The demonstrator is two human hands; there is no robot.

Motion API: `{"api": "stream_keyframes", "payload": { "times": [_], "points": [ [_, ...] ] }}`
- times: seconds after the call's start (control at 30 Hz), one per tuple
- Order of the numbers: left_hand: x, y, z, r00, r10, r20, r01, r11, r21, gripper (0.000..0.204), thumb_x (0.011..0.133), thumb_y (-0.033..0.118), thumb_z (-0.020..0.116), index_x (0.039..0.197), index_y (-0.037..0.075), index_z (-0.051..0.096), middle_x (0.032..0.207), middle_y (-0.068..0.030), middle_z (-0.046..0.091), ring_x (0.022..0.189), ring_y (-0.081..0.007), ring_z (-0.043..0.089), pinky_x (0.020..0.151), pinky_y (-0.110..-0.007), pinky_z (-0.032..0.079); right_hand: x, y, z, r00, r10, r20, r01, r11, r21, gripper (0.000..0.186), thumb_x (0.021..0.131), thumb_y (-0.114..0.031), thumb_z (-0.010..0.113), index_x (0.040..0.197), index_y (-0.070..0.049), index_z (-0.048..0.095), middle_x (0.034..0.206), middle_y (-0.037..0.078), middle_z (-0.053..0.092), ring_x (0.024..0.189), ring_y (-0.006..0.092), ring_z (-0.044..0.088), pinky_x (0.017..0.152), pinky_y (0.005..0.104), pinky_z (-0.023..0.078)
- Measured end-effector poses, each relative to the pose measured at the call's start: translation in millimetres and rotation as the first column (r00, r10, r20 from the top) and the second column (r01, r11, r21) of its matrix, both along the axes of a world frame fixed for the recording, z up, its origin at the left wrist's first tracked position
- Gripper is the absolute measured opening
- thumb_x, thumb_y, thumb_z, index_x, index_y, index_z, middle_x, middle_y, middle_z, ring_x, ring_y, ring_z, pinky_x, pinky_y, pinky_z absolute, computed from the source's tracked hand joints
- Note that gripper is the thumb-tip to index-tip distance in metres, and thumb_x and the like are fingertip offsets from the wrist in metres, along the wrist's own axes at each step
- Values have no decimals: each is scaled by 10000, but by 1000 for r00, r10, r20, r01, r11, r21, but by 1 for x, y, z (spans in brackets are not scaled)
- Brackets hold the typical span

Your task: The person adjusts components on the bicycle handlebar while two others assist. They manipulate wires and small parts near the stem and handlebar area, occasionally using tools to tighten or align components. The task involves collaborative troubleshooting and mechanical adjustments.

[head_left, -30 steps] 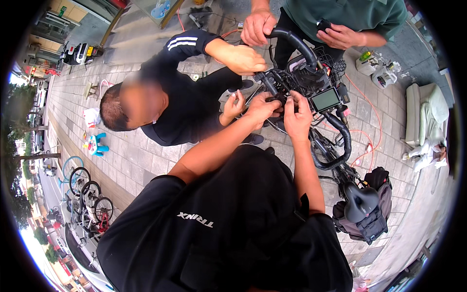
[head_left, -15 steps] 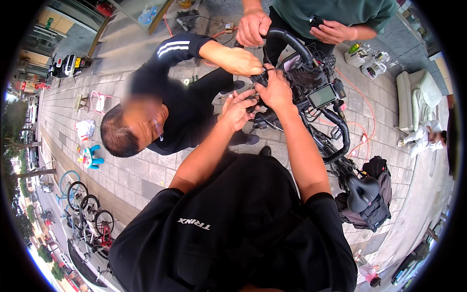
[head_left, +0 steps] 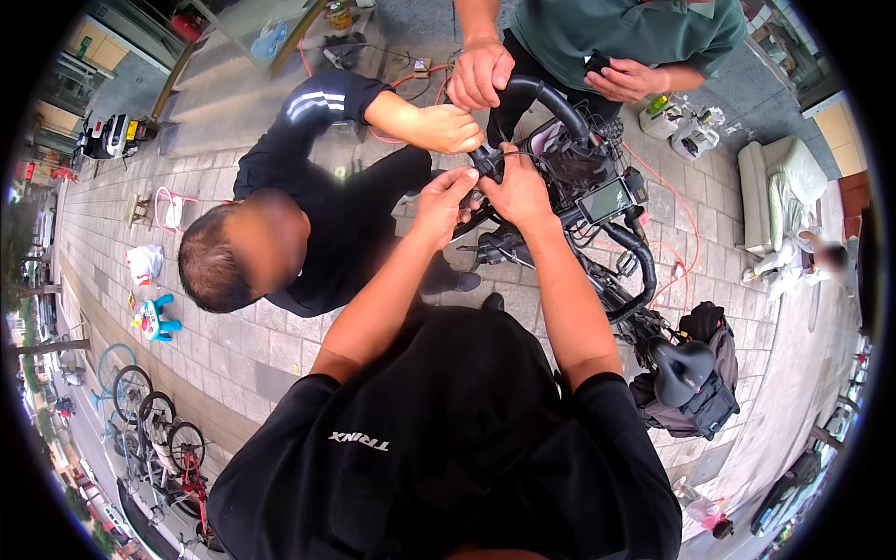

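A bicycle with a black drop handlebar (head_left: 563, 110) stands in front of me. My left hand (head_left: 441, 207) is closed, thumb and fingers pinching the lower side of a small black handlebar fitting (head_left: 488, 162). My right hand (head_left: 519, 192) grips the same fitting from the right, its fingers curled over it and partly hidden. Just beyond, a co-worker's fist (head_left: 450, 127) holds the fitting's far end. Another person's hand (head_left: 480, 75) rests on the bar's left end; that person's other hand (head_left: 631, 80) holds a small black object. The fitting's exact kind is unclear.
A display screen (head_left: 605, 202) is mounted at the handlebar. Behind it are the saddle (head_left: 679, 370) and black-grey bags (head_left: 714, 392). An orange cable (head_left: 689, 224) runs over the paving. A pale sofa (head_left: 789, 187) stands right; parked bicycles (head_left: 159, 425) stand left.
My left hand has turned from palm-up to a pinch against the black fitting. My right hand stays on it. The view has shifted slightly, and the co-worker's head has turned downward.
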State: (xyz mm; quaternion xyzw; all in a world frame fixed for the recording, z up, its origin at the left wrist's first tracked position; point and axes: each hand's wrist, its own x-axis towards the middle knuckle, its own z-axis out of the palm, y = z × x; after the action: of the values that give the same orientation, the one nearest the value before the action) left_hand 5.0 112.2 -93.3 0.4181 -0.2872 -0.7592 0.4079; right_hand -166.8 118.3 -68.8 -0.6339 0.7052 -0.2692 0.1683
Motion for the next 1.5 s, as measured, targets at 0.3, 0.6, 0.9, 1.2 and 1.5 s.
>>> {"api": "stream_keyframes", "payload": {
  "times": [0.3,0.6,0.9,1.2,1.5],
  "points": [
    [-20,-25,14,965,36,259,-2,991,-133,421,1005,444,784,980,23,764,751,14,668,575,-64,570,462,-230,405,14,15,-5,965,-101,-244,65,986,-152,701,849,-343,804,1410,5,569,1248,310,669,1136,506,674,1022,545,525],
    [-21,-27,21,954,22,300,8,995,-97,443,1010,480,766,929,45,762,709,18,646,519,-65,528,439,-236,355,5,17,4,994,-34,-107,33,999,-12,637,868,-354,751,1406,-54,589,1234,265,658,1132,491,666,992,538,549],
    [-16,-20,43,976,-21,217,41,996,-85,255,1067,321,722,1053,68,755,822,31,690,615,-55,548,546,-227,420,3,19,5,1000,-19,3,19,999,50,626,842,-440,772,1322,-66,622,1237,248,683,1183,446,673,1003,527,557],
    [-12,-36,25,937,-117,330,157,983,-99,431,1076,417,685,845,54,689,673,-10,616,488,-70,481,418,-245,331,10,20,10,989,-124,-78,132,985,114,661,865,-444,771,1378,-81,567,1210,265,669,1165,439,670,969,533,558],
    [-2,-40,-20,965,-259,41,262,952,-156,377,1062,432,703,1012,61,661,727,-22,639,517,-84,520,433,-216,404,3,13,0,997,-75,-30,77,994,80,653,848,-361,774,1329,54,623,1236,283,675,1184,442,671,1034,507,546]
  ]
}}
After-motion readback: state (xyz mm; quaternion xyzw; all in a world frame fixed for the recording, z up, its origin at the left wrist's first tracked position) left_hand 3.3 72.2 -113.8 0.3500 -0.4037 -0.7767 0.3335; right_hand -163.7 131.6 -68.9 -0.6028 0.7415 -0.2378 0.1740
